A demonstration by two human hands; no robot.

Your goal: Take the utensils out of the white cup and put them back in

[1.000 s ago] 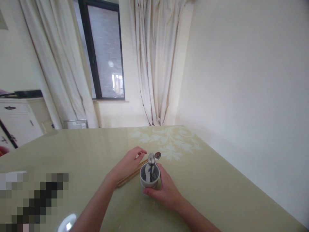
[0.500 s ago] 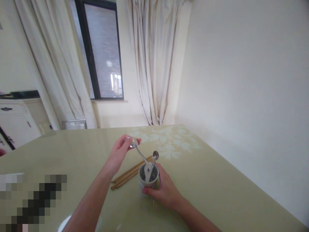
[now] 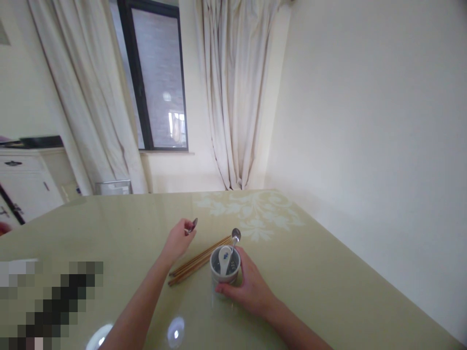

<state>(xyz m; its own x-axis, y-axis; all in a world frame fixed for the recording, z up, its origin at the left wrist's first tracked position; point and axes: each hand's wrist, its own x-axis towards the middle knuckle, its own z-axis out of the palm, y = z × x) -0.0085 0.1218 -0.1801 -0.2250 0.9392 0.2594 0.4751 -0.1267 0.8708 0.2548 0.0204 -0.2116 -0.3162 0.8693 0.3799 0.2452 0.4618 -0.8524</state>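
My right hand (image 3: 251, 284) is wrapped round the side of a white cylindrical cup (image 3: 225, 278), which stands upright on the table. Inside the cup lean a white ceramic soup spoon (image 3: 225, 256) with a small blue mark and a metal spoon (image 3: 236, 236), bowl up above the rim. To the left and farther back, my left hand (image 3: 179, 239) is closed on another metal spoon (image 3: 194, 223); most of that spoon is hidden by the fingers. Several wooden chopsticks (image 3: 199, 261) lie on the table between my left hand and the cup.
The pale green table (image 3: 328, 291) carries a white leaf pattern at its far side. A round white object (image 3: 98, 338) shows by my left forearm. A blurred dark patch (image 3: 62, 296) covers the lower left. A wall bounds the right side; curtains (image 3: 237, 97) hang behind.
My left hand has drawn the metal spoon out of the cup and moved it left and slightly down. My right hand still holds the cup in the same place.
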